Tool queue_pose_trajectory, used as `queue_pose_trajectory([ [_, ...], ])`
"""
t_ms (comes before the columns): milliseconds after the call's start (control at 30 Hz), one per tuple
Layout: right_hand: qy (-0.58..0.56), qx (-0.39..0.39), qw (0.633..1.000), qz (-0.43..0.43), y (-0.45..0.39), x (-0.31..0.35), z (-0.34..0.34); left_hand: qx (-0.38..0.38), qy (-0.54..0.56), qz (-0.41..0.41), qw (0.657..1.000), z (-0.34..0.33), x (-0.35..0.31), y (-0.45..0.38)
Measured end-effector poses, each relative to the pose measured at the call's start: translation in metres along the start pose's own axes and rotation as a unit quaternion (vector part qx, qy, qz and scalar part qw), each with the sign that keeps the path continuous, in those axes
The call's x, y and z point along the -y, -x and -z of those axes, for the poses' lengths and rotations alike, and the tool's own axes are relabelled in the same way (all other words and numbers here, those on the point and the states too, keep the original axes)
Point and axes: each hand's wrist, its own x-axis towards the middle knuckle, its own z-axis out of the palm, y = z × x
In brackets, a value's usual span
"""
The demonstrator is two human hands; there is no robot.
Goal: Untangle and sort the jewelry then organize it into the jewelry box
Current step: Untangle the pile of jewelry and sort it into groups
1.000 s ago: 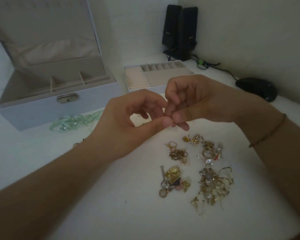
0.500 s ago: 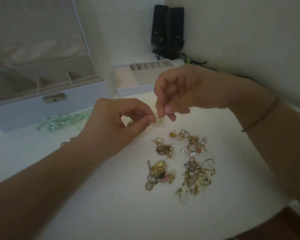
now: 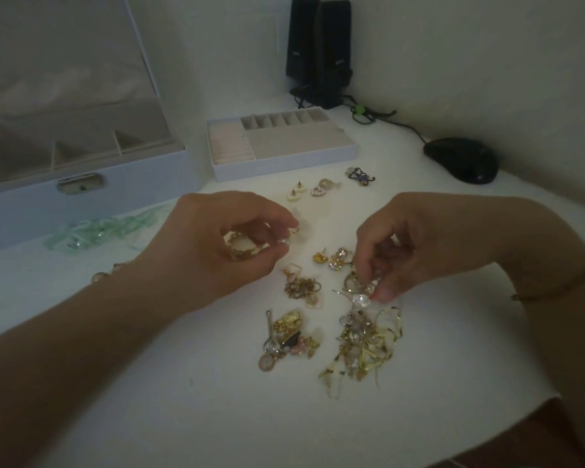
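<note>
I see my left hand [image 3: 217, 251] curled, its fingers [image 3: 277, 221] pinching a small clear-stoned piece [image 3: 286, 242], with a gold leafy ring [image 3: 240, 248] under the palm. My right hand [image 3: 416, 251] pinches a glinting crystal earring [image 3: 360, 298] at the top of the tangled gold jewelry heap [image 3: 362, 346] on the smooth white table [image 3: 190, 417]. The open jewelry box [image 3: 81, 184], lined in beige fabric, sits far left; its ridged, compartmented tray [image 3: 281, 143] lies beside it.

gold jewelry [image 3: 362, 346], black mouse [image 3: 461, 160], white tray [image 3: 284, 163]
</note>
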Motion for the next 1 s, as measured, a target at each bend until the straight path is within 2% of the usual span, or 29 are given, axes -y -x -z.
queue_pose_trajectory([
  [367,-0.014,-0.023,0.997,0.065,0.008,-0.007,0.000,0.053,-0.007,-0.051,0.997,0.002,0.000,0.000],
  [433,-0.015,-0.054,0.995,0.085,0.011,-0.006,0.001,0.076,-0.006,-0.066,0.995,0.004,0.002,0.000],
  [567,-0.039,-0.166,0.983,0.068,0.010,-0.009,0.003,0.125,-0.017,-0.100,0.987,0.006,0.008,0.000],
  [633,-0.041,-0.186,0.979,0.071,0.007,-0.010,0.001,0.140,-0.030,-0.113,0.983,0.006,0.010,0.000],
  [867,0.056,-0.191,0.976,0.091,-0.005,-0.007,-0.009,0.164,-0.038,-0.117,0.979,0.008,0.012,0.001],
  [1000,0.054,-0.206,0.973,0.086,-0.008,-0.009,-0.012,0.169,-0.039,-0.117,0.978,0.008,0.012,0.002],
])
